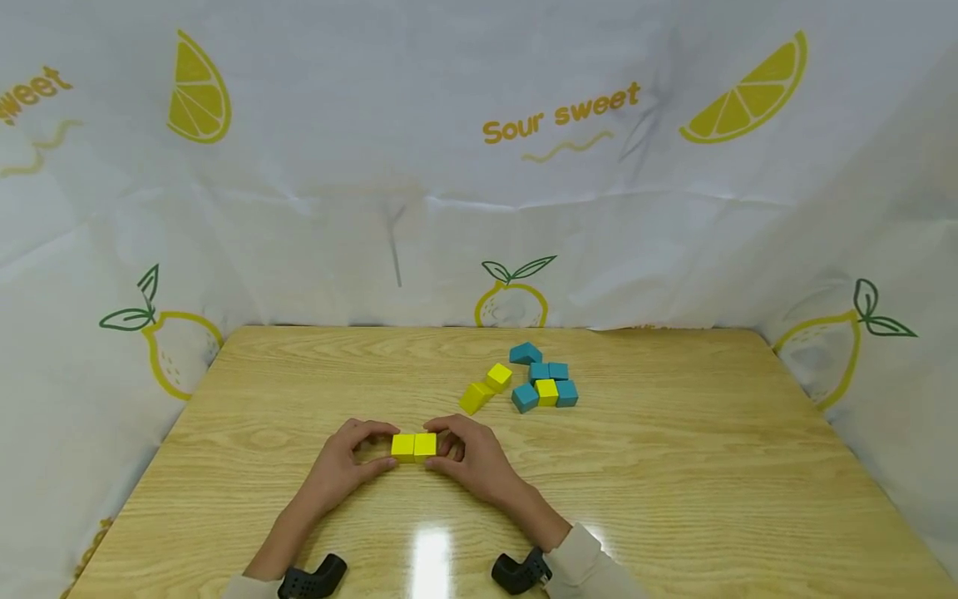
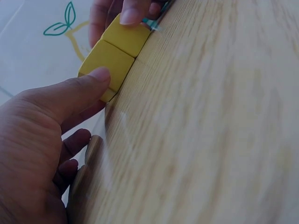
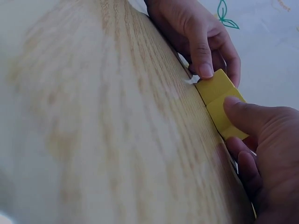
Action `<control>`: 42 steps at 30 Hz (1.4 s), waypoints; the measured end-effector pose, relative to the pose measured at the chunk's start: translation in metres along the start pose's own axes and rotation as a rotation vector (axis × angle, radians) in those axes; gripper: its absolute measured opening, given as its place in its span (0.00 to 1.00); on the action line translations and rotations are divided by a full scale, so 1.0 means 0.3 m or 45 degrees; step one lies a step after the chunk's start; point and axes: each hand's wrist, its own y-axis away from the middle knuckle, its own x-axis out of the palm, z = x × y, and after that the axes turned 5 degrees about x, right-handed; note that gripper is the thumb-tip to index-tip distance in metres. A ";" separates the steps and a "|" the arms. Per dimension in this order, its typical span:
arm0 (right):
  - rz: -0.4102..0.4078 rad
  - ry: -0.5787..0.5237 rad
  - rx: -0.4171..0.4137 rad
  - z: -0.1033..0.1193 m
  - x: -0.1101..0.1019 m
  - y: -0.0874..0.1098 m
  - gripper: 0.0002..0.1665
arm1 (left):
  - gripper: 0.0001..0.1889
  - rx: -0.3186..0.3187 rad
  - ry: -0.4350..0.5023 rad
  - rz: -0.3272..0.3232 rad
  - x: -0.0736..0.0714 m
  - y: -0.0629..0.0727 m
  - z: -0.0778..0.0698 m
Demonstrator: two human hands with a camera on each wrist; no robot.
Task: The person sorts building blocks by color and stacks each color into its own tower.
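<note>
Two yellow cube blocks stand side by side on the wooden table, their faces touching. My left hand (image 1: pixel 338 466) pinches the left yellow block (image 1: pixel 402 448) between thumb and fingers. The right yellow block (image 1: pixel 425 447) is pinched by my right hand (image 1: pixel 475 462) in the same way. In the left wrist view the left thumb (image 2: pixel 88 86) presses on the near face of its block (image 2: pixel 107 63). The right wrist view shows the right thumb (image 3: pixel 247 114) on the other block (image 3: pixel 222 114). Behind them, a yellow cube (image 1: pixel 499 378) touches a yellow slanted block (image 1: pixel 475 398).
Right of the yellow pair lies a cluster of several blue blocks (image 1: pixel 566 393) around one yellow cube (image 1: pixel 547 392). A blue slanted block (image 1: pixel 526 353) sits at its back. The wooden table (image 1: pixel 711 466) ends at a white lemon-print cloth (image 1: pixel 359 241).
</note>
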 end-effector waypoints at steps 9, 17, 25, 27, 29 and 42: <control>-0.104 -0.109 0.084 0.017 -0.022 0.013 0.25 | 0.20 0.016 -0.003 -0.012 -0.002 0.000 0.000; -0.335 -0.088 0.032 -0.002 -0.110 0.036 0.19 | 0.21 0.033 -0.015 -0.015 -0.005 -0.005 -0.001; -0.491 -0.006 0.082 -0.049 -0.197 0.074 0.17 | 0.21 0.027 -0.001 -0.012 -0.008 -0.003 -0.003; -0.520 0.023 0.082 -0.083 -0.216 0.079 0.17 | 0.21 0.030 0.003 -0.010 -0.007 -0.002 -0.001; -0.544 0.051 0.080 -0.112 -0.233 0.085 0.18 | 0.21 0.034 0.006 -0.011 -0.004 0.000 0.001; -0.686 0.140 0.106 -0.164 -0.302 0.099 0.22 | 0.22 0.044 0.016 -0.014 -0.002 -0.001 0.002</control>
